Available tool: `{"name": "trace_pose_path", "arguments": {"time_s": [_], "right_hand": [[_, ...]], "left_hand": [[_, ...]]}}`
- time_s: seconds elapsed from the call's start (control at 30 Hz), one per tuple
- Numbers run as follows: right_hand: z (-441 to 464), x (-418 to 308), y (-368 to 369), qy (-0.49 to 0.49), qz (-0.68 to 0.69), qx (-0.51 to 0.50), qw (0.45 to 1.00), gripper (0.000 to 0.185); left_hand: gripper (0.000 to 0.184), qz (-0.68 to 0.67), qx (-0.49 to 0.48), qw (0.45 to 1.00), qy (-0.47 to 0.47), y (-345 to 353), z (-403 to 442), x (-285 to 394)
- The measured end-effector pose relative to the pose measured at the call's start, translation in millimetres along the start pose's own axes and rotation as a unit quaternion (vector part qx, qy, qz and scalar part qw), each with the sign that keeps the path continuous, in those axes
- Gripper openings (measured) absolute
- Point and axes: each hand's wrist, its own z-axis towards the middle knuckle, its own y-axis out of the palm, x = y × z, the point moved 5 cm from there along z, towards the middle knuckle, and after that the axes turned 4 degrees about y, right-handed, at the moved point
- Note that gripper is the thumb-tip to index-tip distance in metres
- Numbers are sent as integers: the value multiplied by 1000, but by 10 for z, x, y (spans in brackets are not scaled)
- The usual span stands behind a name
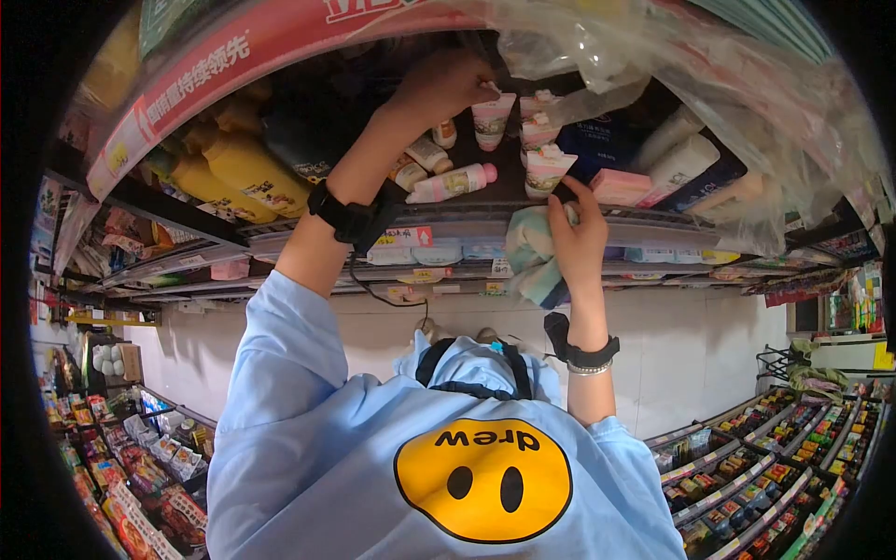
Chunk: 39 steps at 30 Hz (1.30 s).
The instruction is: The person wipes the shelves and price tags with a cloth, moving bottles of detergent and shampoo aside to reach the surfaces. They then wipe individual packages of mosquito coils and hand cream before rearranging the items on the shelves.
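Note:
My left hand (457,86) reaches deep onto the shelf, its fingertips pinched at the top end of a white and pink tube (492,123) standing on its cap. Bunched in my right hand (581,233) is a green and white striped cloth (532,245). The fingers of that hand are also against the side of the front tube (547,174), which stands at the shelf edge with similar tubes behind it. Below my left forearm, a tube with a pink cap (455,183) lies on its side beside smaller bottles (427,155).
Yellow bottles (252,173) lean at the left of the shelf. Clear plastic sheeting (672,93) hangs over the right side, near a pink box (621,187) and white bottles (684,168). A red sign strip (215,75) crosses above. More stocked shelves (765,467) stand behind me.

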Motion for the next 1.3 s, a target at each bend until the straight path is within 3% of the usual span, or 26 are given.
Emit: {"name": "trace_pose_path", "arguments": {"time_s": [0.07, 0.43, 0.53, 0.6, 0.67, 0.73, 0.8, 0.83, 0.9, 1.13, 1.23, 1.3], "right_hand": [[-8, -28, -1, -33, -7, 12, 999, 32], [-104, -88, -19, -8, -2, 1, 1000, 31], [-124, -93, -38, 0, -4, 5, 1000, 30], [-148, -62, -49, 25, 4, -7, 1000, 30], [-175, -49, -75, -14, 31, -9, 999, 29], [-217, 16, -90, 18, 71, -25, 997, 29], [-264, -34, -172, 33, 35, -6, 999, 28], [-288, -62, -206, 76, 54, -11, 996, 28], [-295, -90, -237, 60, 56, -9, 997, 27], [-363, -121, -270, 58, 62, -31, 996, 22], [-383, -68, -278, 126, 58, -62, 988, 22], [-390, -57, -289, 106, 58, -46, 992, 21]], "left_hand": [[22, -26, -10, 1000, -8, 20, -2, -19], [29, -124, -113, 983, -72, 107, -21, -119], [27, -107, -107, 986, -74, -61, 3, -25], [26, -105, -111, 976, -156, -222, -18, 4], [25, -101, -108, 976, -162, -407, -93, 41], [23, -96, -105, 975, -168, -559, -257, 58], [28, -177, -211, 931, -241, -477, -615, 39], [28, -175, -211, 931, -242, -478, -725, 57], [27, -106, -281, 920, -250, -409, -953, 89], [19, -106, -274, 922, -251, -294, -1142, 165], [17, -96, -241, 933, -248, -306, -1000, 169], [17, -58, -211, 949, -226, -333, -812, 212]]}}
